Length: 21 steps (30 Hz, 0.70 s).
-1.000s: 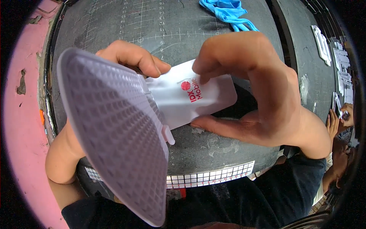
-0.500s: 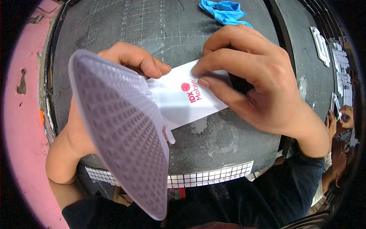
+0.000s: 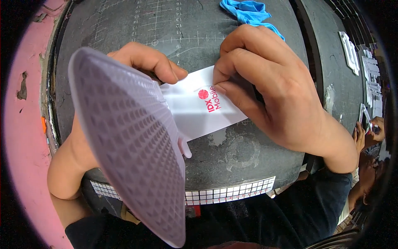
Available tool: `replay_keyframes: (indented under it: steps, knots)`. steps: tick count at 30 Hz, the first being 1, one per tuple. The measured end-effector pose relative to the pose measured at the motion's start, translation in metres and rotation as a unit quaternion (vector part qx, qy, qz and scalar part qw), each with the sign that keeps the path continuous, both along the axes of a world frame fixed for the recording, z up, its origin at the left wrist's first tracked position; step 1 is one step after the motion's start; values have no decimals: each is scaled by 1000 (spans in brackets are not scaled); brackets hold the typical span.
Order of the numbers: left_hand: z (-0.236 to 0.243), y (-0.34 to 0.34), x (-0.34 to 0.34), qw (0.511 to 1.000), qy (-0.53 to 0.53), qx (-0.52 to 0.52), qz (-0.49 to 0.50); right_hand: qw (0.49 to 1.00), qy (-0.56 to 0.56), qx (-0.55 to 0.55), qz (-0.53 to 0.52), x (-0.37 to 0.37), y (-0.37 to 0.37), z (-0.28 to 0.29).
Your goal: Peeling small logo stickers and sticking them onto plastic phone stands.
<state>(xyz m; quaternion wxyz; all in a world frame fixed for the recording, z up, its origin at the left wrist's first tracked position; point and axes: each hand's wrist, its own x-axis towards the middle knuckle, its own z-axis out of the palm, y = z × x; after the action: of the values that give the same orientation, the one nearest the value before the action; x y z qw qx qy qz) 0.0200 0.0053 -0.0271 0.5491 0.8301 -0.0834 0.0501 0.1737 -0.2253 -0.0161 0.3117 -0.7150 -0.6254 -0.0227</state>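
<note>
A pale purple, see-through plastic piece (image 3: pixel 132 153) with a curved rim and rows of small raised triangles stands tilted at the left. Joined to it or set against it is a flat white panel (image 3: pixel 195 120) with a red printed mark; I cannot tell which. My left hand (image 3: pixel 145 62) is behind the plastic piece, closed around it, thumb by the panel's upper left edge; most of its fingers are hidden. My right hand (image 3: pixel 273 91) has thumb and forefinger pinched together at the panel's face, beside the red print. Whatever lies in that pinch is too small to make out.
Beneath lies a dark gridded cutting mat (image 3: pixel 199 166), with a checkered ruler strip (image 3: pixel 232 191) along its near edge. A crumpled blue glove (image 3: pixel 248 12) is at the far side. White plastic parts (image 3: pixel 349 52) lie on the right, near another person's hands (image 3: pixel 376 128). A pink wall (image 3: pixel 29 137) borders the left.
My right thumb and forefinger have come together into a pinch on the panel. The purple plastic piece has shifted slightly, its top edge moving left.
</note>
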Motion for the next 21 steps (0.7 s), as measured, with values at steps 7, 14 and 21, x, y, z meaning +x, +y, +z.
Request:
replay_keyframes:
  steps: [7, 14, 21]
  knots:
    - [3, 1, 0, 999, -4, 35, -10, 1000, 14, 4, 11, 2, -2, 0]
    - [-4, 7, 0, 999, -16, 30, -23, 1000, 30, 0, 11, 1, -3, 1]
    - [3, 4, -2, 1000, 0, -3, -17, 999, 40, -7, 6, 0, -3, 3]
